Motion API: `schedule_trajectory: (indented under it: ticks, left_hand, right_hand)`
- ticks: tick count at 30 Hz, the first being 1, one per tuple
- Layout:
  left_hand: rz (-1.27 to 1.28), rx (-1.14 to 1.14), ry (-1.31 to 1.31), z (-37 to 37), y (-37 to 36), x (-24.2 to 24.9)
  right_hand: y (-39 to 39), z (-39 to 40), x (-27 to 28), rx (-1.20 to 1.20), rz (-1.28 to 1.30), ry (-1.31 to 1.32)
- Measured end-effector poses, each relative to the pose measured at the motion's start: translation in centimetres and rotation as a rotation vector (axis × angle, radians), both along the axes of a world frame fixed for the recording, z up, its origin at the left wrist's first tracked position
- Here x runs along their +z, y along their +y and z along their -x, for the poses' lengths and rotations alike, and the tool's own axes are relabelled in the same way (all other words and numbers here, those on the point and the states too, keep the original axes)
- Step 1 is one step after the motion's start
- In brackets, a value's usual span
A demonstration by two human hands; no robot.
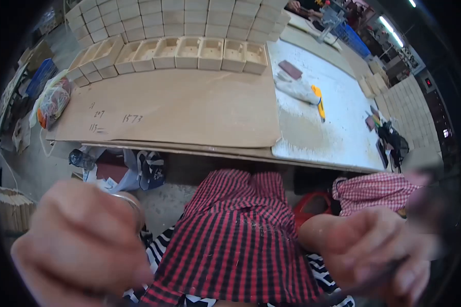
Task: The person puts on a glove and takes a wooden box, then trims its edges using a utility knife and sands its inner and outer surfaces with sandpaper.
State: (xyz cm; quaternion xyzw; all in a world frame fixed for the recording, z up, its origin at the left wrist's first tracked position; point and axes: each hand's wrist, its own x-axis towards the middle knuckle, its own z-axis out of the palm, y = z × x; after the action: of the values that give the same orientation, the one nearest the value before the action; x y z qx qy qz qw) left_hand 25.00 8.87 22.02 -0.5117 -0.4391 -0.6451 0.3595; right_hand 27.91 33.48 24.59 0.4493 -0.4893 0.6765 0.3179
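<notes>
My left hand (82,245) is close to the camera at the bottom left, blurred, with its fingers curled and a ring on one finger. What it holds, if anything, is hidden. At the bottom right my right hand (379,250) is also blurred, fingers bent, with a dark smeared shape (422,204) at its upper edge that I cannot make out. Between the hands lies a red and black checked cloth (241,235) over my lap. Neither hand touches the workbench.
A plywood sheet (179,107) with pencilled numbers covers the bench ahead. Rows of pale wooden boxes (189,51) stand at its back. To the right, a dusty white top (333,117) carries a yellow knife (318,101) and a cloth. Bags lie under the bench.
</notes>
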Motion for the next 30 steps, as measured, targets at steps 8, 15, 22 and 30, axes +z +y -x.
schedule_trajectory:
  ticks: [8,15,22,30]
  left_hand:
    - [-0.059,-0.197,-0.256,-0.9,0.4,1.1]
    - [-0.140,-0.417,-0.356,-0.8,1.2,1.3]
    - [-0.019,-0.221,-0.352,5.7,3.9,-7.2]
    - [0.492,-0.218,-0.798,13.3,8.9,-13.0]
  right_hand:
    - [-0.4,-1.8,2.1,0.186,-0.031,0.101]
    - [-0.5,-1.1,2.0,-0.003,0.102,0.139]
    - [15.4,17.0,-7.9,-0.870,-0.030,-0.744]
    - [25.4,32.2,-24.3,-1.315,-0.505,-1.464]
